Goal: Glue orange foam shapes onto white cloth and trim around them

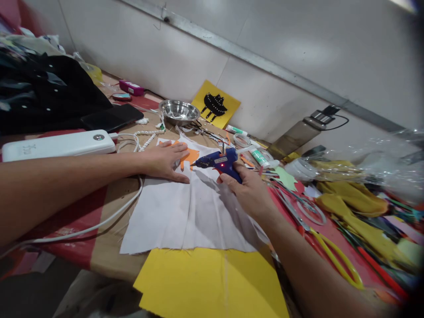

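My right hand (249, 187) grips a blue hot glue gun (225, 162) with a small red light lit on its side. The gun's nozzle points left and sits close to an orange cut-out (190, 157); whether it touches cannot be made out. My left hand (164, 160) lies flat with fingers spread, pressing on part of the cut-out and the white cloth (159, 216) beneath. The cloth has creases and a frayed near edge. Below it, a yellow sheet (212, 278) extends past the table's near edge.
A white power bank (59, 145) with a cable lies left, near a black phone (112, 117). A steel bowl (179, 113) and a yellow card (228, 108) stand behind. At right are yellow-handled scissors (338, 256), a bottle (294, 134) and fabric scraps (354, 198).
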